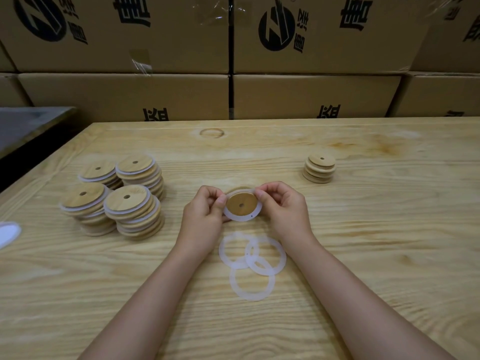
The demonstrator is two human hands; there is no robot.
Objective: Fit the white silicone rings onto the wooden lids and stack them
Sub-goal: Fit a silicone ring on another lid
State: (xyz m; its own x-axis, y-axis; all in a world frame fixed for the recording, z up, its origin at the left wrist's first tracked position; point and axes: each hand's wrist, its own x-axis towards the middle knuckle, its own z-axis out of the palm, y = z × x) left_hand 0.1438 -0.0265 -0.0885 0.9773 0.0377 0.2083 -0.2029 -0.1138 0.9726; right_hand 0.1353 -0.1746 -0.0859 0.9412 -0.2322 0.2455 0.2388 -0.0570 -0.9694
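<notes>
A round wooden lid with a small centre hole is held up over the middle of the table, tilted toward me. A white silicone ring lies around it. My left hand pinches the lid and ring at the left edge. My right hand pinches them at the right edge. Three loose white rings overlap on the table just below my hands. Stacks of lids with rings fitted stand at the left. A short stack of bare wooden lids stands at the right.
The wooden table stretches wide around my arms. A white object lies at the left edge. Cardboard boxes form a wall behind the table. A dark metal surface adjoins the far left corner.
</notes>
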